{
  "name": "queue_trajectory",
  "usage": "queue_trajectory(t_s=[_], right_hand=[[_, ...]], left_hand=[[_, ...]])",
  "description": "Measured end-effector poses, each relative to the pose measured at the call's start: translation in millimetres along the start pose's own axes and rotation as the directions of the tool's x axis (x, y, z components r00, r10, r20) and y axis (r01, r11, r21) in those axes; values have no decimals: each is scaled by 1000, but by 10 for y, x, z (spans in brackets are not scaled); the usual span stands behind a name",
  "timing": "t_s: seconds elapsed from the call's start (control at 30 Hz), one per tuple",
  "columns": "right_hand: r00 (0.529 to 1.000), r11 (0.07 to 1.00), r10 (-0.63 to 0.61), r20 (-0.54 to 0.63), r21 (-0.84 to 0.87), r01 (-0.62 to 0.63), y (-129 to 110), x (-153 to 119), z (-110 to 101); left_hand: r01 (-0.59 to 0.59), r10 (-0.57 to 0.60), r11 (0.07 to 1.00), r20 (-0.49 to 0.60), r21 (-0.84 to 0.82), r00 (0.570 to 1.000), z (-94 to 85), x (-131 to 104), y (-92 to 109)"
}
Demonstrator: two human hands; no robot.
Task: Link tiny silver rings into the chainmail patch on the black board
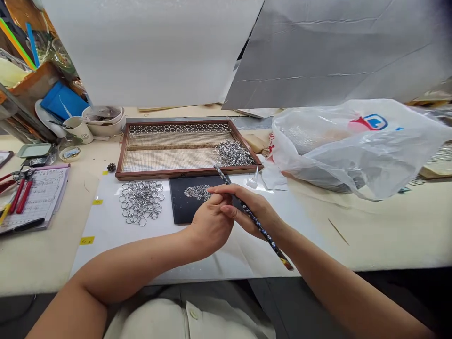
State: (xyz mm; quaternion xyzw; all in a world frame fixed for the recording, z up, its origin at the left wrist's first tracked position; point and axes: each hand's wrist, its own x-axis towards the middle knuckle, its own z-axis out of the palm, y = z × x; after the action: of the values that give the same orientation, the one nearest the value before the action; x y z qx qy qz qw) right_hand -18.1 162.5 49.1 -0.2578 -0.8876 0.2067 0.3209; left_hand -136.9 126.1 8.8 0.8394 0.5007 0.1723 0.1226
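Observation:
In the head view, my right hand (252, 209) grips a slim, dark, patterned pencil-like stick (259, 226). Its pale tip points up and away, and its yellow-brown end slants toward me. My left hand (213, 226) is curled closed against the right fingertips; whatever it may hold is hidden. Both hands are over the near right part of a black board (181, 207). A pile of tiny silvery pieces (197, 192) lies on that board, partly covered by my hands. To the left, many metal rings (141, 200) are heaped on the white sheet.
Behind the board lies a wood-framed mesh tray (190, 175), with rings lined along its far side and a ring heap (235, 154) at right. A plastic bag (346, 146) bulges at right. Red-handled pliers (21, 193) and a notebook (52, 188) lie left, near a cup (79, 129).

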Motion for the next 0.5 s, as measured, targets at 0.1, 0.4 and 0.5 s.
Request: queue_trajectory(t_s=[0.1,0.4,0.5], right_hand=[[988,988,-152,-16,9,152,-40,-18,-19],[959,970,-215,183,-76,232,-170,50,-336],[988,993,-93,123,-63,101,-136,8,-429]], left_hand=[[108,-120,966,-40,-235,992,25,-4,40],[108,-182,838,-87,-534,979,-145,-216,194],[-329,329,935,-20,-132,944,-236,-209,142]])
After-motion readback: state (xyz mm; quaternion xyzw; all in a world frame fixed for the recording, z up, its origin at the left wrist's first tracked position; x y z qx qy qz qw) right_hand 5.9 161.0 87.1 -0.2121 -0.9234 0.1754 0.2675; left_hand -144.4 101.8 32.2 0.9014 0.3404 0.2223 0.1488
